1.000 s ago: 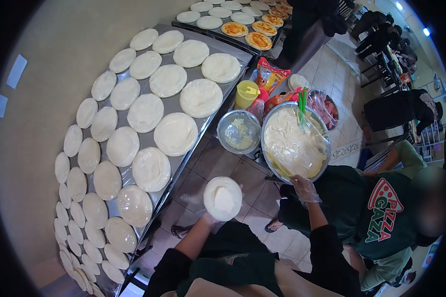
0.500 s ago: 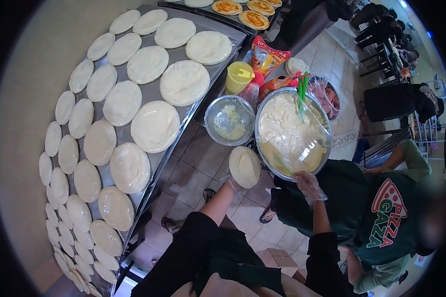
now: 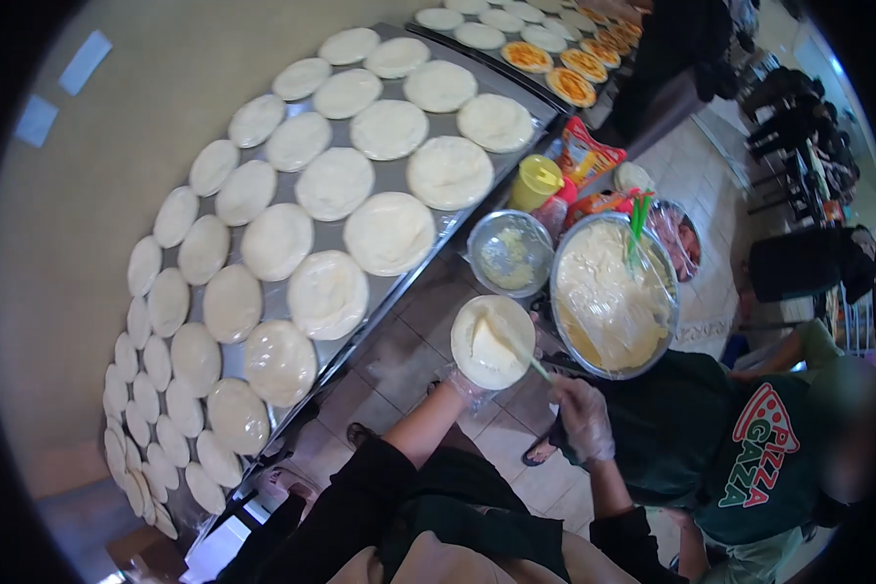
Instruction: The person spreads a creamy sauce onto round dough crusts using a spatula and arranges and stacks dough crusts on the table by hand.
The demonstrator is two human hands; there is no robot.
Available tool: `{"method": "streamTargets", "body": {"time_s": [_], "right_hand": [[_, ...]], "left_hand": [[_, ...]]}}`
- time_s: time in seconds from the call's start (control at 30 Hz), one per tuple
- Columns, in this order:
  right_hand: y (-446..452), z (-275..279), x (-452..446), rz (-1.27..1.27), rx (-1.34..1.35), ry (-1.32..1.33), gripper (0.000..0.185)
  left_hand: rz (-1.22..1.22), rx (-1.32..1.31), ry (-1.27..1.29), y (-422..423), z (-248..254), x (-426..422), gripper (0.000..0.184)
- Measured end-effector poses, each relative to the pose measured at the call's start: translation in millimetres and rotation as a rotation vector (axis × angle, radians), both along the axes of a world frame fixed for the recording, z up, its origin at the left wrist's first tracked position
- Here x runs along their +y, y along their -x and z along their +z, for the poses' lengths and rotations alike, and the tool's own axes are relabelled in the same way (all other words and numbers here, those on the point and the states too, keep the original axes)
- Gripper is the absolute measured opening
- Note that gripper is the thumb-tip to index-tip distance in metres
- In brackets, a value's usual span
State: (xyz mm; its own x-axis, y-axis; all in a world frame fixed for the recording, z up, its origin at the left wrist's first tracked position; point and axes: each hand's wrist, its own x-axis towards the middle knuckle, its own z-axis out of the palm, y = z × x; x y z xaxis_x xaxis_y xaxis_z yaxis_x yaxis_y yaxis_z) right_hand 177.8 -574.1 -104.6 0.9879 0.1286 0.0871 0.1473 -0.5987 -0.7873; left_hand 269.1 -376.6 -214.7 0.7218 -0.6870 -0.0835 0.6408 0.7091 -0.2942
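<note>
Tiled floor (image 3: 555,489) shows beneath the work, with a plain wall (image 3: 165,88) on the far side of the tray (image 3: 446,226). For places, take the large bowl (image 3: 556,310) of pale, creamy mixture (image 3: 608,277), partly covered by clear film. Below it and to its left in the view is the dough round (image 3: 470,334), with a creamy patch on top. Under that round, the left hand (image 3: 470,385), in a clear glove, grips it from below, its fingers largely hidden. Below the large bowl, the gloved right hand (image 3: 584,420) is closed around a slim utensil (image 3: 541,370), whose far end reaches over the dough round.

Just left of the large bowl sits a smaller metal bowl (image 3: 475,240) with pale bits inside; above that stand a yellow jug (image 3: 533,185) and a red-orange packet (image 3: 588,156). Green handles (image 3: 638,216) rise at the large bowl's upper edge, and pink pieces (image 3: 674,234) lie in a container to its right. Farther left, the tray bears rows of pale rounds (image 3: 389,234). Below and right of the large bowl is a person (image 3: 672,423) in dark green.
</note>
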Motion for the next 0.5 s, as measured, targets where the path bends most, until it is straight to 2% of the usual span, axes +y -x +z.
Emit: {"method": "streamTargets", "body": {"time_s": [0.07,0.13,0.2,0.23,0.27,0.33,0.37,0.4,0.47,0.5], "right_hand": [[18.6,22.8,35.8,0.032,-0.108,0.268,0.024],[29.2,38.5,55.9,0.116,-0.219,0.216,0.026],[35.6,82.3,66.1,0.251,0.048,0.27,0.027],[31.3,97.1,64.6,0.35,0.01,0.17,0.026],[34.4,109.1,66.2,0.313,0.298,-0.185,0.027],[22.6,119.0,69.9,0.398,0.412,-0.197,0.025],[18.8,119.7,82.8,0.322,0.488,-0.16,0.022],[12.7,117.7,105.0,0.358,0.473,-0.156,0.022],[0.7,110.4,161.2,0.421,0.185,-0.251,0.022],[0.7,108.8,186.7,0.524,0.222,-0.26,0.024]], "left_hand": [[0.055,-0.024,-0.005,8.5,21.3,19.3,0.064],[0.191,-0.03,0.041,19.8,32.7,44.1,0.064],[0.234,-0.104,0.062,30.1,38.6,79.1,0.064],[0.271,-0.139,0.093,36.4,46.6,95.9,0.064],[0.306,-0.175,0.126,44.0,57.5,112.9,0.064],[0.372,-0.216,0.015,64.8,82.4,148.7,0.064],[0.407,-0.238,-0.086,76.7,96.8,165.4,0.064],[0.441,-0.255,-0.093,89.7,105.0,179.8,0.064],[0.531,-0.241,-0.427,115.4,119.9,206.1,0.066],[0.502,-0.243,-0.199,123.8,116.3,218.9,0.069]]}}
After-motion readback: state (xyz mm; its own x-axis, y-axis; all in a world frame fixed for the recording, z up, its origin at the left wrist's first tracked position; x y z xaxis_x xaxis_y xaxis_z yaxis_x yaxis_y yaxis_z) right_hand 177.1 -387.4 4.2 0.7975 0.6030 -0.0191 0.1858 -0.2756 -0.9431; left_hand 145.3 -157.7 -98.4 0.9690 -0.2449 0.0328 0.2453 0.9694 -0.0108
